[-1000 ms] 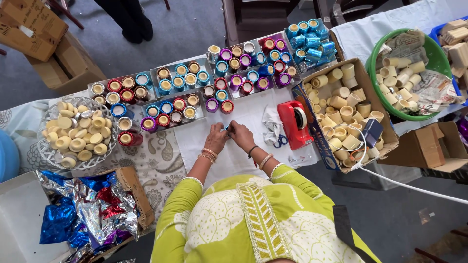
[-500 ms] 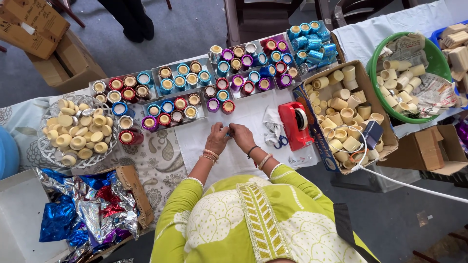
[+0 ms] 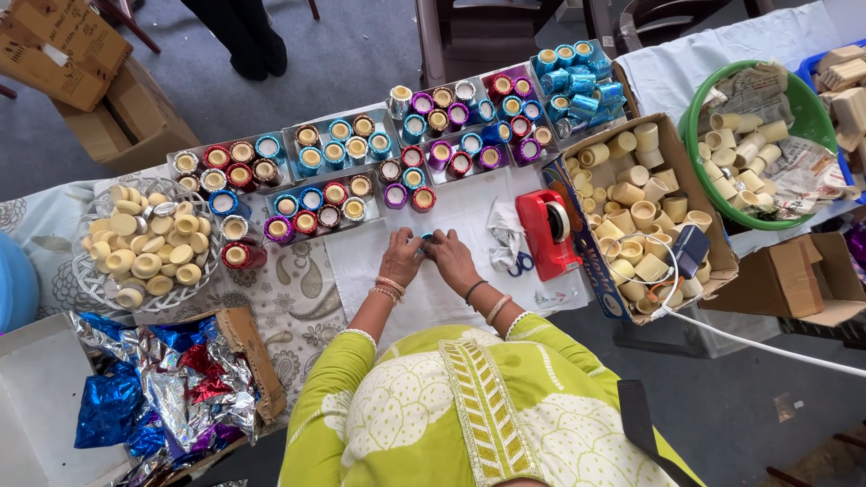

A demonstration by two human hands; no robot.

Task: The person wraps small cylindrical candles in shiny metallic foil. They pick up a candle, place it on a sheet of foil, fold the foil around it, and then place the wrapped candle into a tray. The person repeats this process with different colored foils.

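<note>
**Wrapping a small cup in blue foil: keep it tight, keep it centred**

Both hands meet over the white sheet in the middle of the worktop. My left hand and right hand are curled in close, fingertips pinching one small cup between them. Only a sliver of blue shows there, so I can't tell how much of the wrap is on.

How I'd do this step well, as I judge it:
- Left hand steadies the cup, right hand presses the foil round the wall. Small turns, no big regrips.
- Smooth from the base upward so creases don't bunch at the rim.
- Keep it low over the sheet; if it slips it lands soft and near.
- Light pinch only. Foil tears, and the cup looks easy to dent.

Around me:
- Finished coloured cups sit in rows on trays just beyond my hands. Watch my knuckles; the nearest row is close.
- Red tape dispenser and blue-handled scissors just right of my right hand, in easy reach.
- Plain cups in the cardboard box to the right, more in the wire basket on the left.
- Loose foil scraps lie at the near left, well apart.
</note>
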